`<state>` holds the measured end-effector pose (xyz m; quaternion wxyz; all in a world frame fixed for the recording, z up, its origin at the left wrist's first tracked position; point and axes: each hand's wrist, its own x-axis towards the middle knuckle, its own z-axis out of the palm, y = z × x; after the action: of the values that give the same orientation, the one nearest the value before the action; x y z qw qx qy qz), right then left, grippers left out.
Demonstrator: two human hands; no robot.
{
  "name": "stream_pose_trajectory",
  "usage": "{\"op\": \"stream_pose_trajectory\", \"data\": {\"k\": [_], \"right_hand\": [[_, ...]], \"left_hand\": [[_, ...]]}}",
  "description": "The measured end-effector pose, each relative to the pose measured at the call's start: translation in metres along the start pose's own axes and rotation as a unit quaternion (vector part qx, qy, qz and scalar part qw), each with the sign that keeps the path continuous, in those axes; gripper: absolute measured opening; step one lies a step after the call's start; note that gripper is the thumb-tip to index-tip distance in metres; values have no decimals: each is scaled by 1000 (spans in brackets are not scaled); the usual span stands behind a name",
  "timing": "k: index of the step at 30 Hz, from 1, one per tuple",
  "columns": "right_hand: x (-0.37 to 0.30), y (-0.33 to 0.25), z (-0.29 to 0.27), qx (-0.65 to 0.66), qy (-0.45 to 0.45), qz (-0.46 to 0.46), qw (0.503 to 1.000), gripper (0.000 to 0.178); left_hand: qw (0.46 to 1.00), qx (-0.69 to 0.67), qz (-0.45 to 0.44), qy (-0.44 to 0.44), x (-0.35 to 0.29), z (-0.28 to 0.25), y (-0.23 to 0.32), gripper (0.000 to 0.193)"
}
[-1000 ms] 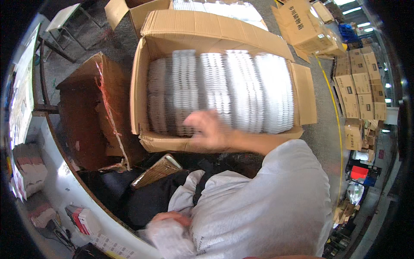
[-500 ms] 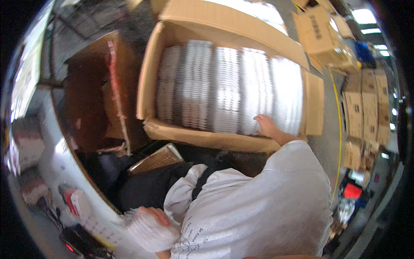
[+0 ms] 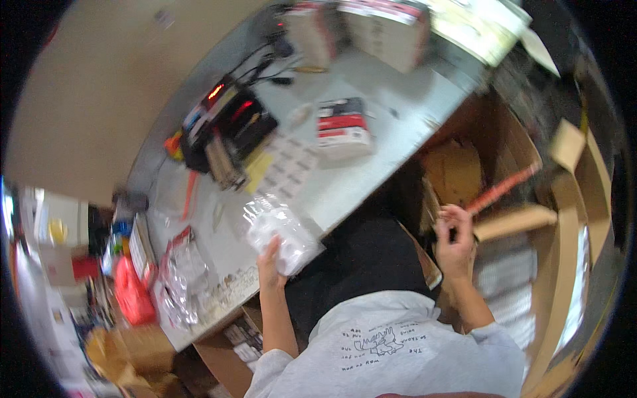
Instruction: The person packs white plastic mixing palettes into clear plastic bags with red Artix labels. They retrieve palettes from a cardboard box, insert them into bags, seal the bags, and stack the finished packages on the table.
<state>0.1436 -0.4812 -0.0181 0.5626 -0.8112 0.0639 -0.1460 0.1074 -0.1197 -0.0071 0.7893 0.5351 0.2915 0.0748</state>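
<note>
My left hand (image 3: 271, 263) is closed on a clear-and-white moulded plastic package (image 3: 285, 240), held over the front edge of the pale worktable (image 3: 371, 176). Several rounded shapes show through the plastic; whether it is one piece or a small stack is blurred. My right hand (image 3: 455, 244) hovers beside the open cartons to the right. Its fingers curl loosely, with a dark gap inside the curl and nothing visible in it. A red, white and black small box (image 3: 343, 127) lies on the table beyond the package, near a sheet of printed labels (image 3: 292, 162).
A black device with red lights (image 3: 229, 126) and cables stands on the table. White boxes (image 3: 388, 33) stand at the back. Clear plastic bags (image 3: 186, 278) lie at the left end. An open carton (image 3: 564, 259) holds stacked clear plastic trays (image 3: 507, 285); a brown carton (image 3: 494, 132) stands beside it.
The view has swung left from the tray carton to the worktable. My right hand has come away from the tray stacks. My left hand still holds the plastic package, now over the table edge.
</note>
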Motion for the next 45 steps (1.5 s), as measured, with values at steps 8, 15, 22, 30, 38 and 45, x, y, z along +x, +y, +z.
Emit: {"op": "stream_pose_trajectory", "data": {"k": [8,15,22,30,38,45], "right_hand": [[140,-121,173,-177,-252,-427,850,30],[245,-79,307,-393,-228,-498,739,36],[259,-69,337,-414,-393,-274,774,41],[240,-107,233,-459,-407,-114,782,107],[240,-67,213,-337,-375,-255,825,81],[190,-143,242,-217,-337,-131,907,38]], "left_hand": [[930,326,67,157,32,3,14,78],[917,299,74,254,24,-2,29,74],[892,345,147,251,48,-13,50,32],[947,228,94,205,53,-16,46,25],[976,-42,171,125,47,-5,52,8],[994,-88,24,52,38,-1,72,12]]}}
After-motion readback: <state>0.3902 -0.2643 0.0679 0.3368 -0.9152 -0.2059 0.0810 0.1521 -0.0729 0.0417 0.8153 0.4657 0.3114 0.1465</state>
